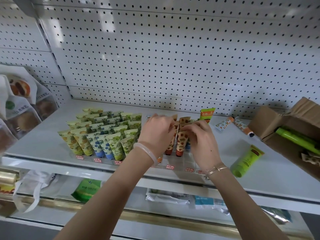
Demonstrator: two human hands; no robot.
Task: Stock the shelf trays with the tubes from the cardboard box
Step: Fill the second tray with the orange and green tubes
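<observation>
Clear shelf trays [180, 166] at the shelf's front hold rows of upright tubes: yellow, blue and green patterned tubes [103, 135] fill the left lanes. Orange-spotted tubes [181, 141] stand in the middle lanes. My left hand [155, 132] and my right hand [200, 137] both pinch the tops of these orange-spotted tubes, fingers meeting over them. The open cardboard box [270, 122] sits at the right on the shelf with bright green tubes [297, 141] inside.
A green tube [246, 160] lies flat on the shelf right of the trays. Two orange-patterned tubes [239, 125] lie further back near the box. A green-orange tube [207, 115] stands behind my hands. Bagged snacks [22, 108] hang at left. Pegboard backs the shelf.
</observation>
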